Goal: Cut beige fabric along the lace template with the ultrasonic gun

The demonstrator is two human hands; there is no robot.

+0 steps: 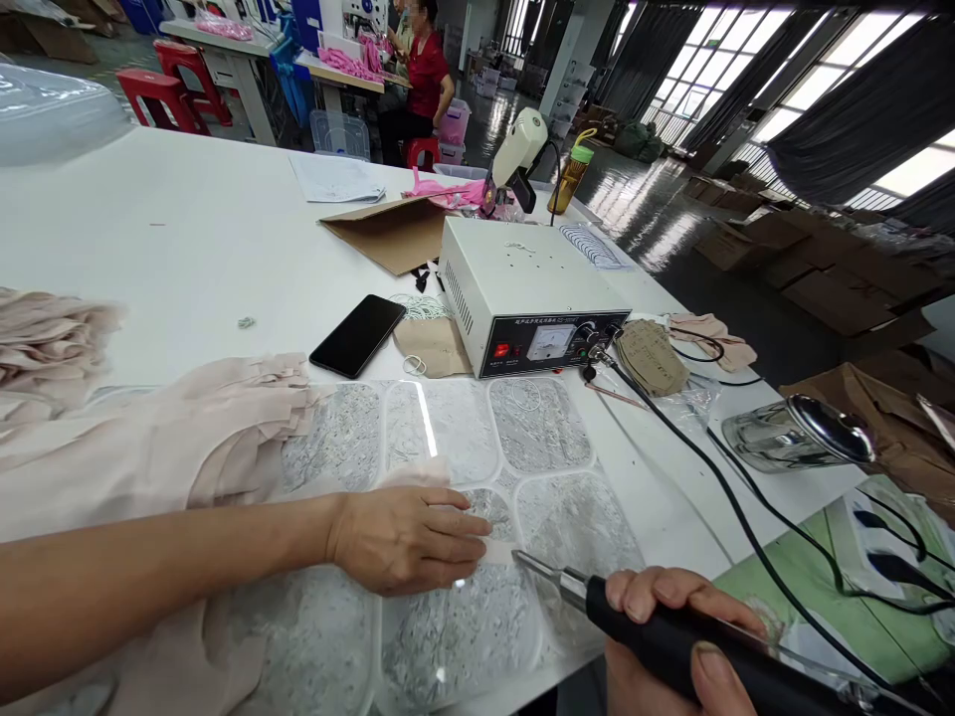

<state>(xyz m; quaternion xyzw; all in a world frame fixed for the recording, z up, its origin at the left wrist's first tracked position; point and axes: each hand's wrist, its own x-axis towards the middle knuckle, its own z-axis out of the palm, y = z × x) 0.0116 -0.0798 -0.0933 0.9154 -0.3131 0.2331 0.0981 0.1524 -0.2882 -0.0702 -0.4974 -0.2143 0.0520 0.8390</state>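
My left hand (414,540) lies flat, fingers stretched out, pressing a narrow pale fabric strip (499,552) onto the clear plastic sheet (463,636). Most of that fabric is hidden under the palm. In my right hand (671,626) is a black handheld ultrasonic welder (708,646), fingers wrapped round its body. Its pointed metal tip meets the strip's end, just right of my left fingertips. Beige fabric pieces (141,457) lie in layers beneath and beyond my left forearm.
A control box (537,288) stands behind the sheet, its black cable (686,447) running to the right. Nearby are a black phone (358,336), cardboard (395,237), a glass jar (791,435) and a bottle (571,179). A person in red (425,75) sits at the back.
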